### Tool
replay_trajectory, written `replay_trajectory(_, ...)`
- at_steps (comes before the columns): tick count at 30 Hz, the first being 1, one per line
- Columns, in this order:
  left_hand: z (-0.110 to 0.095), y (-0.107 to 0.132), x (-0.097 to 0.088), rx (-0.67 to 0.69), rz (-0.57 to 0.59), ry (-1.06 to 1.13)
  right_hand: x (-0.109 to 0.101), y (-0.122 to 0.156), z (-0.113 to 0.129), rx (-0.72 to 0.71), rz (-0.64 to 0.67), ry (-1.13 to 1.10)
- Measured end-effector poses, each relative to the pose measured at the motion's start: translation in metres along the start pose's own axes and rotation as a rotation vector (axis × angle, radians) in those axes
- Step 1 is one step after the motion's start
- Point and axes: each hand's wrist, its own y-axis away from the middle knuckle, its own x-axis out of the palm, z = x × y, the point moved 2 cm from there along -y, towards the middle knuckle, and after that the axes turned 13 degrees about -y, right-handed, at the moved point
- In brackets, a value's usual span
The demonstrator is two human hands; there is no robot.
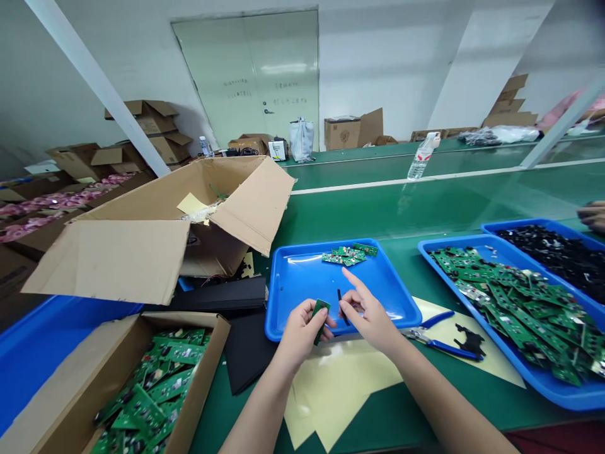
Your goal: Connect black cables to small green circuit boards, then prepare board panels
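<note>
My left hand (302,328) is closed around a small green circuit board (321,313), held upright over the near edge of a blue tray (293,284). My right hand (368,312) pinches a thin black strip (341,306) right beside the board, with the index finger stretched out. At the tray's far side lie a few green circuit boards (350,255).
A cardboard box of green boards (151,391) stands at my near left, with a large open carton (142,239) behind it. Right: a blue tray of green boards (520,309), a tray of black parts (562,252), blue-handled pliers (439,337). Another person's hand (593,215) shows at far right.
</note>
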Motion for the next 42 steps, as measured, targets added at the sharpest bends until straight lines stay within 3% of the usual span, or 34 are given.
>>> replay_trajectory(6, 0.0020, 0.0020, 0.0057, -0.052, 0.162, 0.065, 0.0025, 0.0046, 0.0095, -0.184, 0.193, 0.253)
replay_trajectory(15, 0.0054, 0.0018, 0.0060, -0.097, 0.190, 0.117, 0.0029, 0.0070, 0.0081, -0.303, 0.250, 0.548)
replay_trajectory(24, 0.0051, 0.0015, 0.0070, -0.139, 0.182, 0.175, 0.0029, 0.0077, 0.0090, -0.321, 0.253, 0.570)
replay_trajectory(42, 0.0042, 0.0017, 0.0081, -0.091, 0.145, 0.115, 0.0028, 0.0071, 0.0084, -0.302, 0.251, 0.585)
